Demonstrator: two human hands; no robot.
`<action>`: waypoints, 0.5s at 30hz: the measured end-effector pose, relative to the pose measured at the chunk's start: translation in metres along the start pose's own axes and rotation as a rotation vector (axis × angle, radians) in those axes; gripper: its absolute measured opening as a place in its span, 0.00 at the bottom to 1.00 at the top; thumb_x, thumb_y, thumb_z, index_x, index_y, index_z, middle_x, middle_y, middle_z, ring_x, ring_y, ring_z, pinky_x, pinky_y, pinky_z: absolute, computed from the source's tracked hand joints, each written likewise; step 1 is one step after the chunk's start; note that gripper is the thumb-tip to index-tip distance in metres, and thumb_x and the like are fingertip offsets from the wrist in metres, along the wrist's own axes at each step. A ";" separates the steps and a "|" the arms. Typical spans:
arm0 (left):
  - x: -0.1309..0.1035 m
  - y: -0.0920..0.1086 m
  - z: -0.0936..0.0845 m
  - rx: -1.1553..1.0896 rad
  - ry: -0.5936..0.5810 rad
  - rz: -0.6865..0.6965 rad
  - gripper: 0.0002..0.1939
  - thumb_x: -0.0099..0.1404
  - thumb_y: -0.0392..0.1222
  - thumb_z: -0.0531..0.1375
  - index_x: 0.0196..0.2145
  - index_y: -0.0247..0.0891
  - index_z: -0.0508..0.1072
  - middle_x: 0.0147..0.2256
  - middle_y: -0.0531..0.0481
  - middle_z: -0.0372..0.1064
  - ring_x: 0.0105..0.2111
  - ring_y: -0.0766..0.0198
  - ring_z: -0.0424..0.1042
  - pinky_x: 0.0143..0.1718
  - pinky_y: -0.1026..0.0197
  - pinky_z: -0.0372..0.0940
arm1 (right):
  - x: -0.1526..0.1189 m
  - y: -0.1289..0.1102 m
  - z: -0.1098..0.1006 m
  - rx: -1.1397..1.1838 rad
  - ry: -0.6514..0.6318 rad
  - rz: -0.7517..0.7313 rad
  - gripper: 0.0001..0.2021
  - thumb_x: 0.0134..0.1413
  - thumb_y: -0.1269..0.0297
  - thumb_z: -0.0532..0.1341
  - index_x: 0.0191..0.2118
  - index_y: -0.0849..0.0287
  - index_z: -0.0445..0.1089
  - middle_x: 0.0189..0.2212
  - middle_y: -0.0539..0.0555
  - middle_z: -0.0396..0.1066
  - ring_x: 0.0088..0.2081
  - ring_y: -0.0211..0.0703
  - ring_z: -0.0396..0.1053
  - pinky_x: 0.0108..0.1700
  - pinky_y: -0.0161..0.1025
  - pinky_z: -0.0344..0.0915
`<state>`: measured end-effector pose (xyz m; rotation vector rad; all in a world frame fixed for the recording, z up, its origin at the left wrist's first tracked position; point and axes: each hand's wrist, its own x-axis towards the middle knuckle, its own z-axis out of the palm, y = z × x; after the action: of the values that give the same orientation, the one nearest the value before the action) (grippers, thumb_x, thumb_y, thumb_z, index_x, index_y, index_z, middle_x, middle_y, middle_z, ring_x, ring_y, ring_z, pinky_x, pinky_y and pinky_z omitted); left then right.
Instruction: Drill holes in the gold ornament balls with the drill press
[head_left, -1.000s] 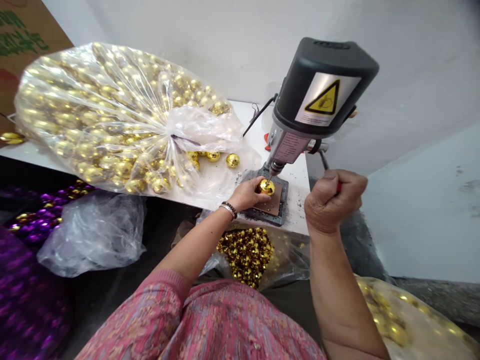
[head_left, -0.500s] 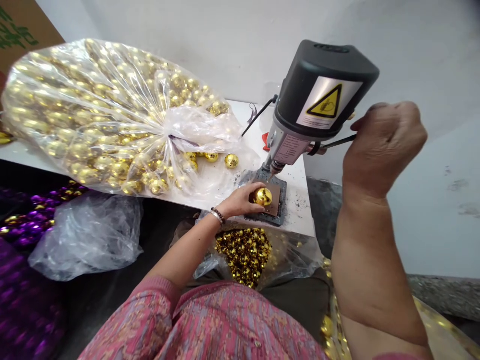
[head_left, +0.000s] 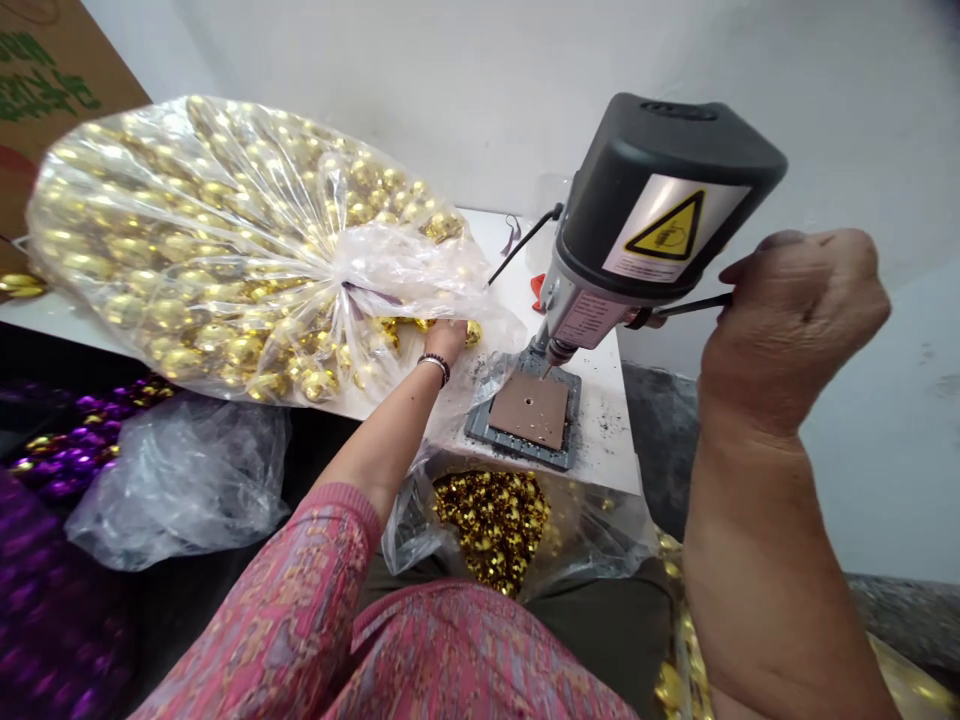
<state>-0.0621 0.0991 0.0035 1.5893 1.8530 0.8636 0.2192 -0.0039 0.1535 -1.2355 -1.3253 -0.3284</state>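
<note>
My left hand (head_left: pixel 448 342) reaches into the mouth of a big clear plastic bag (head_left: pixel 409 255) full of shiny gold balls (head_left: pixel 244 350). Its fingers are hidden by the plastic and the balls. One gold ball (head_left: pixel 473 333) lies right beside that hand. My right hand (head_left: pixel 806 320) is closed around the lever (head_left: pixel 697 305) of a small bench drill press (head_left: pixel 667 200). Below the drill bit (head_left: pixel 548 371), a brown square pad (head_left: pixel 529 408) with a hole in its middle rests on the grey base (head_left: pixel 572 400), with no ball on it.
Dark shavings (head_left: pixel 596 425) litter the white table (head_left: pixel 609 385). An open bag of gold pieces (head_left: pixel 495 520) hangs at the table's front edge, over my lap. To the left are a crumpled clear bag (head_left: pixel 180 480), purple balls (head_left: pixel 82 440) and a cardboard box (head_left: pixel 60 80).
My left hand has moved from the drill base left and away to the bag's mouth. The gold ball it held on the pad is gone from there. My right hand stays on the lever.
</note>
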 end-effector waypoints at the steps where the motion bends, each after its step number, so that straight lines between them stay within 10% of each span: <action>1: 0.004 0.002 0.001 0.024 -0.019 -0.035 0.17 0.70 0.45 0.62 0.51 0.34 0.83 0.54 0.28 0.82 0.59 0.40 0.79 0.60 0.47 0.70 | -0.001 0.000 -0.001 0.002 -0.006 0.010 0.21 0.74 0.47 0.51 0.32 0.56 0.57 0.27 0.49 0.62 0.31 0.34 0.60 0.37 0.38 0.54; 5: -0.003 0.009 0.004 0.089 -0.120 -0.062 0.13 0.68 0.47 0.66 0.42 0.34 0.82 0.47 0.36 0.84 0.53 0.46 0.81 0.55 0.54 0.70 | -0.004 -0.002 0.000 -0.001 -0.006 -0.004 0.25 0.75 0.41 0.48 0.33 0.56 0.56 0.26 0.47 0.59 0.30 0.34 0.60 0.37 0.38 0.53; 9: -0.031 0.009 -0.003 0.063 -0.162 -0.046 0.25 0.61 0.41 0.72 0.55 0.35 0.78 0.43 0.44 0.82 0.42 0.56 0.79 0.47 0.59 0.71 | -0.006 -0.004 0.003 0.007 0.028 0.001 0.25 0.75 0.39 0.47 0.33 0.55 0.55 0.26 0.46 0.58 0.30 0.32 0.59 0.37 0.38 0.53; 15: -0.073 0.010 -0.027 -0.579 -0.359 -0.073 0.25 0.63 0.42 0.70 0.57 0.39 0.76 0.45 0.45 0.81 0.35 0.65 0.78 0.42 0.62 0.73 | -0.010 -0.006 0.009 0.002 0.099 -0.011 0.21 0.74 0.46 0.49 0.32 0.55 0.55 0.26 0.46 0.58 0.31 0.32 0.58 0.40 0.39 0.55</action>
<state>-0.0643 0.0245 0.0283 1.2055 1.2519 0.9061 0.2063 -0.0030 0.1462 -1.1956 -1.2473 -0.3906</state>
